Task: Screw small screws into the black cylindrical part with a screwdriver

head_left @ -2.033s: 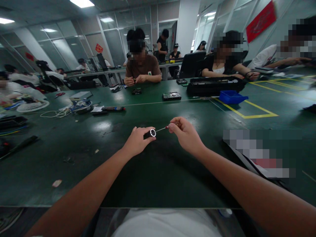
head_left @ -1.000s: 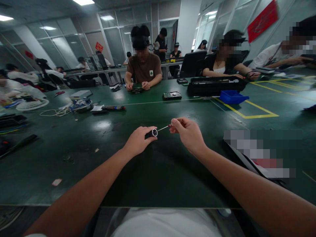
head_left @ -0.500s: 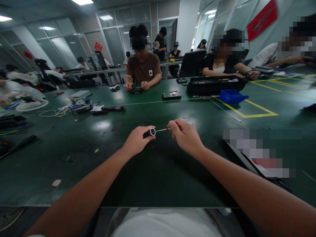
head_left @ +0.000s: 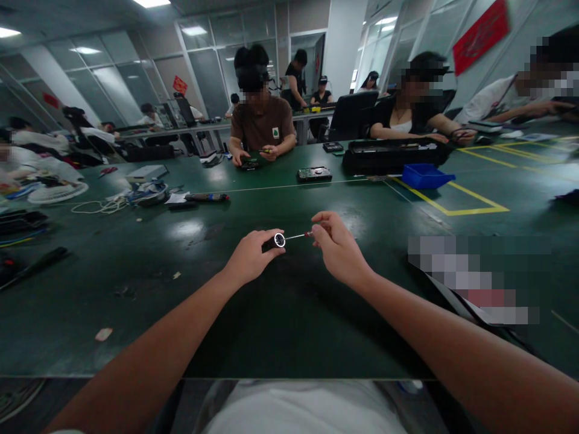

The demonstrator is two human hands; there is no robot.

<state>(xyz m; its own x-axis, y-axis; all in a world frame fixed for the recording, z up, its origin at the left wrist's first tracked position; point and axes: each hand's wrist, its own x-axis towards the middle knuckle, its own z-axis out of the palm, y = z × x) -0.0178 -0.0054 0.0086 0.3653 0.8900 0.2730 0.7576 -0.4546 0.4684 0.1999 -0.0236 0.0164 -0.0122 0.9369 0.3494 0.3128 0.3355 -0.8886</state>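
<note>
My left hand [head_left: 251, 256] is closed around a short black cylinder with a bright ring at its end [head_left: 280, 240], the round opening turned toward the right. In my right hand [head_left: 337, 247] is a small screwdriver [head_left: 298, 235] with a red handle and a thin metal shaft. Thumb and a finger pinch its handle, while the upper fingers are lifted and slightly spread. The shaft's tip meets the ringed end of the cylinder; whether it sits on a screw is too small to tell. Both hands are above the green table [head_left: 307, 337].
A blue scoop-shaped bin [head_left: 425, 176], a hard drive [head_left: 314, 174] and a long black housing [head_left: 395, 158] stand farther back. An electric screwdriver [head_left: 208, 197] and cables [head_left: 106, 206] lie left. A blurred-out sheet [head_left: 474, 289] is near my right forearm. Co-workers sit across the table.
My right hand's fingers have opened from a tighter grip, with the index finger lifted off the screwdriver handle. The left hand and cylinder stay nearly in place. The co-worker opposite has shifted their hands.
</note>
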